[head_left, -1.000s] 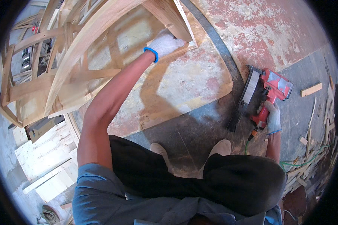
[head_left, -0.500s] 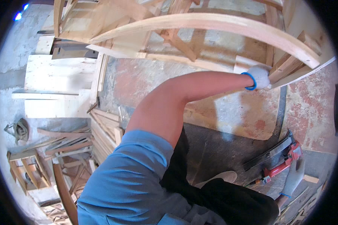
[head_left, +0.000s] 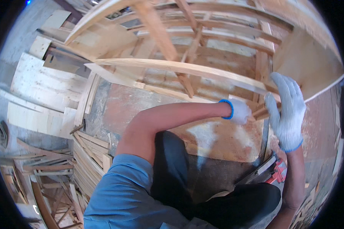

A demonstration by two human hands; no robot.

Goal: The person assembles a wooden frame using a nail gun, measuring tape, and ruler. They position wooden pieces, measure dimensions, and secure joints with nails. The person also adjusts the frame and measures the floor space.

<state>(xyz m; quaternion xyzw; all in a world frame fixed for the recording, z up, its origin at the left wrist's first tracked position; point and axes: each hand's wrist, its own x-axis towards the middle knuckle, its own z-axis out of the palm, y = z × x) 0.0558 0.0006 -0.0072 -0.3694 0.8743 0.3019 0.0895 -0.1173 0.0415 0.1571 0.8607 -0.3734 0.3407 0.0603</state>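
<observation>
My gloved left hand, with a blue cuff, is closed around the near end of a short wooden block; its fingertips are partly hidden. That block sits under the right end of a long wooden rail of a large timber frame. Beside the rail's end, my gloved right hand is raised, fingers stretched upward and thumb apart. Whether it touches the wood cannot be made out. On the floor below, a red and black nail gun lies partly covered by my knee and right forearm.
Plywood sheets lie at the left, with stacked wooden strips nearer me. A pale plywood panel closes the frame's right side. Wood scraps litter the lower right. A worn board covers part of the floor.
My right hand has left the nail gun on the floor and risen to the rail's right end, fingers spread. My left hand stays at the block. The view has shifted.
</observation>
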